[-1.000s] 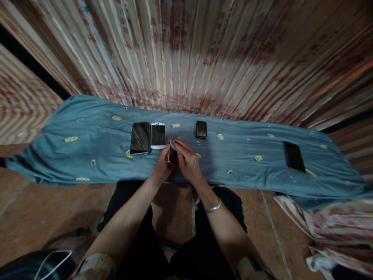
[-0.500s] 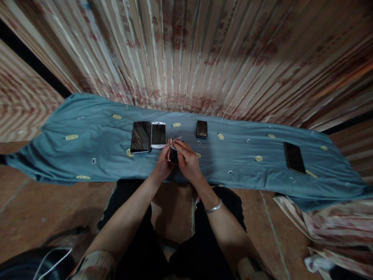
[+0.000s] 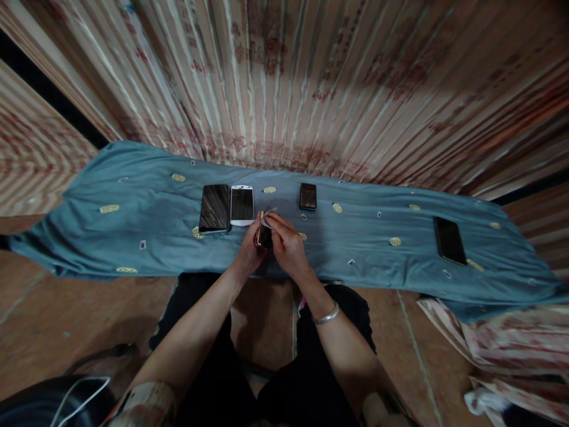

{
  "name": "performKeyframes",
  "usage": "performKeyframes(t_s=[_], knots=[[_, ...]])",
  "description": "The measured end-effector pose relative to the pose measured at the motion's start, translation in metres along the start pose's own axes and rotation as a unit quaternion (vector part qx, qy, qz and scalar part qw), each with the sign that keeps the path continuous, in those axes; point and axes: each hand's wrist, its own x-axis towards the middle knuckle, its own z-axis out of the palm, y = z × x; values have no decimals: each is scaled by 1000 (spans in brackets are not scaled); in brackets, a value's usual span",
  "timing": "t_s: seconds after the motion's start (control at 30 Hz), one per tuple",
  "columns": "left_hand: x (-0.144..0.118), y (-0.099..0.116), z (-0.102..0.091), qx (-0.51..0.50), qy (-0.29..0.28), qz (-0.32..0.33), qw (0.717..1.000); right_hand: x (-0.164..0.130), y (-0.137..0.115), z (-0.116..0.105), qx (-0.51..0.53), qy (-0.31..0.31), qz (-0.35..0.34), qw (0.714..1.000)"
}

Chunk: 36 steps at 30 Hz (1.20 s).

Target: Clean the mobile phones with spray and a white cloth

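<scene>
Near the front edge of the cloth, my left hand [image 3: 250, 250] is closed around a phone [image 3: 265, 239] with a dark screen and a rose-gold edge. My right hand [image 3: 288, 242] pinches a thin whitish wipe [image 3: 269, 217] against the phone's upper end; its fingers hide part of the screen. Just beyond my left hand lies a white phone [image 3: 242, 206]. Touching or nearly touching it on the left is a larger dark phone [image 3: 214, 209]. A small black phone [image 3: 308, 196] lies beyond my right hand.
A teal cloth [image 3: 364, 237] with yellow pineapple prints covers the long narrow table. Far to the right lies another dark phone [image 3: 450, 240]. A striped, flowered curtain [image 3: 275, 89] hangs behind. At lower left is a dark round object [image 3: 53, 403] with a white cable [image 3: 84, 400].
My right fingers and the wipe have shifted very slightly at the phone's upper end. The phone has tilted a little in my left hand. The other phones lie unmoved.
</scene>
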Motion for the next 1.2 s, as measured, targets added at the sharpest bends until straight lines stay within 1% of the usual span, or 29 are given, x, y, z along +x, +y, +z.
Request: performKeyframes(t_s=[0.13, 0.37, 0.63, 0.87, 1.1, 1.2], knots=[[1, -1, -3, 12, -3, -2, 1000, -1, -1, 0, -4, -2, 11, 1000], [-3, -1, 2, 8, -10, 9, 1000, -1, -1, -2, -7, 1, 14, 1000], [4, 2, -7, 12, 6, -8, 1000, -1, 0, 0, 3, -13, -4, 1000], [1, 0, 0, -2, -5, -3, 1000, -2, -2, -1, -12, -4, 12, 1000], [2, 3, -6, -3, 17, -14, 1000, -1, -2, -1, -5, -13, -12, 1000], [2, 4, -5, -8, 20, -14, 1000, -1, -2, 0, -4, -14, -11, 1000]])
